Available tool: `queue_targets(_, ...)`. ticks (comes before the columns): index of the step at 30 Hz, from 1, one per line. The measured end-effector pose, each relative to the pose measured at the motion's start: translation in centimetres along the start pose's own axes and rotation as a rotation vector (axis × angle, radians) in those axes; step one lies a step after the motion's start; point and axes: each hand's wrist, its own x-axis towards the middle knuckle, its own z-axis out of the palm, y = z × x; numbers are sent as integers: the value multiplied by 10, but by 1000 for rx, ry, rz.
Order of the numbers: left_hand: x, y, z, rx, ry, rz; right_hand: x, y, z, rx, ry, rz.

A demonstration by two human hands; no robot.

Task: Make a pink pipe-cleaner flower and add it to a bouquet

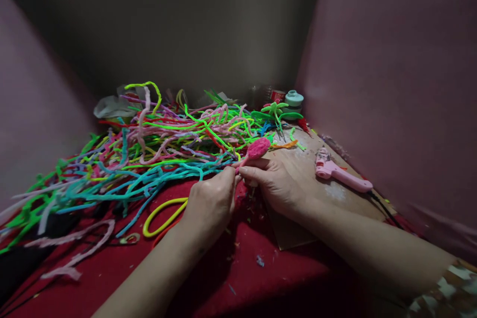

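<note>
Between my two hands, above the red cloth, is a pink pipe cleaner (258, 148) shaped into a fuzzy oval head on a thin stem. My left hand (212, 199) pinches the stem's lower end, its fingers closed. Thumb and fingertips of my right hand (276, 183) close on the stem just below the pink head. The hands nearly touch each other, and the lowest part of the stem is hidden by the fingers. Close behind them spreads a large heap of pipe cleaners (179, 141) in many colours. A yellow loop (164, 216) lies beside my left wrist.
A pink glue gun (343, 176) with a black cord rests on a stained board (298, 203) at the right. Behind it stand a green pipe-cleaner piece (276, 112) and a pale teal container (294, 99). Red cloth (238, 268) covers the near surface; pink sheets rise on both sides.
</note>
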Motion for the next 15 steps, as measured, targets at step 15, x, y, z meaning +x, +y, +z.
queue_targets(15,11,9,-28,-876,-168,-411,1,1,-5,-10,-79,-49)
